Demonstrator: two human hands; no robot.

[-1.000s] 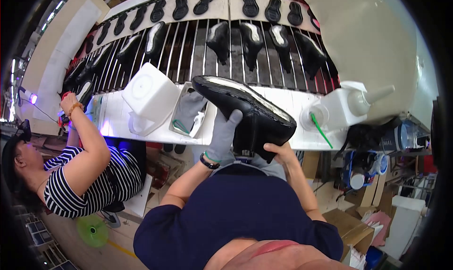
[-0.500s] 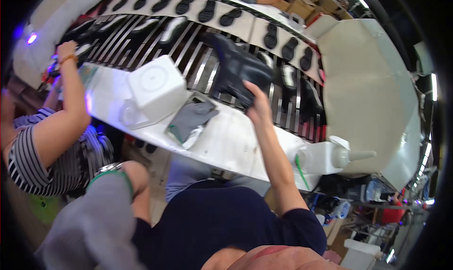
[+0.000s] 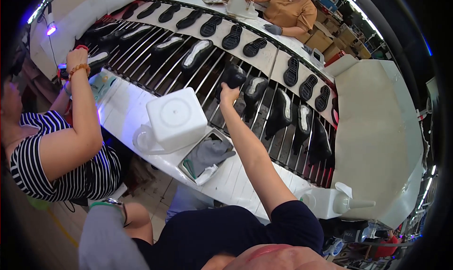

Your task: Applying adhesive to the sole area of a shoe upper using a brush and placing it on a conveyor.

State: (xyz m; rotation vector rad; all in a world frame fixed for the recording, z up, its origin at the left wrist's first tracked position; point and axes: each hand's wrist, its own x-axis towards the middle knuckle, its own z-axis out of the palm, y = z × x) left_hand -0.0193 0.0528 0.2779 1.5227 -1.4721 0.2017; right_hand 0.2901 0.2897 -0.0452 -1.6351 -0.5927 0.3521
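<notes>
My bare right hand (image 3: 229, 93) reaches over the metal rollers with its fingers closed on a black boot (image 3: 234, 74). The boot lies among other black boots that have pale bottoms, such as one boot (image 3: 197, 54) to its left and another boot (image 3: 255, 91) just right of it. My left hand (image 3: 111, 237) wears a grey glove and is raised close at the lower left, away from the rollers; its fingers cannot be made out.
Black shoe soles (image 3: 231, 37) line the pale belt beyond the roller conveyor (image 3: 214, 69). On the white ledge stand a white plastic container (image 3: 175, 113), a tray with a grey glove (image 3: 207, 154) and a white bottle (image 3: 325, 201). Co-workers sit at left (image 3: 71, 152) and across (image 3: 288, 8).
My right hand has moved left and farther away, bringing the boot down from above the rollers to among the others. The view has shifted; the gloved left hand remains at the lower left.
</notes>
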